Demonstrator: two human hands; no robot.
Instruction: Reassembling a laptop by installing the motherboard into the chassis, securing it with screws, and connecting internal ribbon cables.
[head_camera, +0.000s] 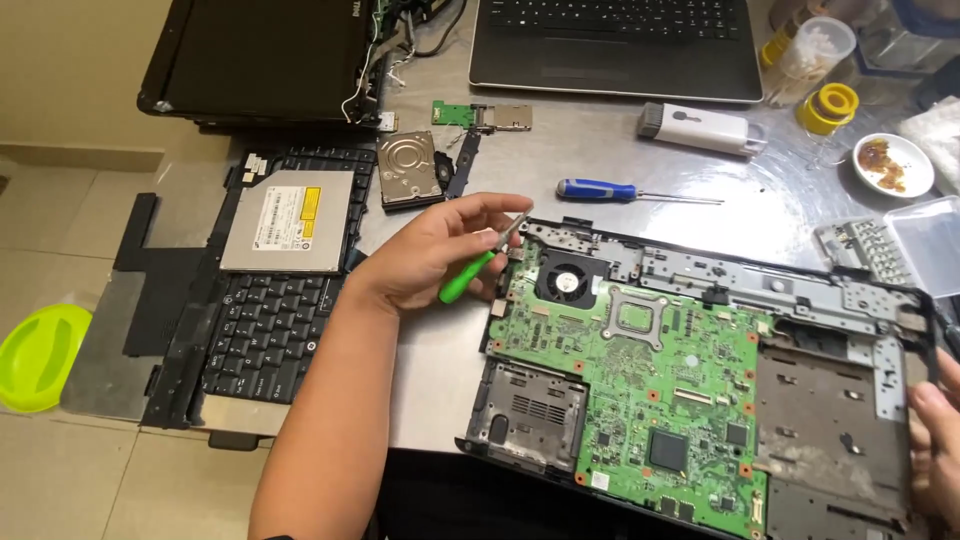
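Left hand (435, 255) gripping green-handled screwdriver (478, 265) over opened laptop base (700, 390).

Screwdriver tip near top-left corner of green motherboard (640, 390), beside black fan (568, 280). Right hand (935, 440) clasping right edge of base, mostly cut off. Blue-handled screwdriver (630, 192) lying apart on metal table (600, 150); keyboard (270, 320) and optical drive (290, 220) at left.

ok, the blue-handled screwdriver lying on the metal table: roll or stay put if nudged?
The blue-handled screwdriver would probably roll: its handle looks round and it lies loose on the smooth metal table. Likely stiff and light, with a thin straight shaft. It lies apart from the left hand, which holds a green-handled screwdriver.
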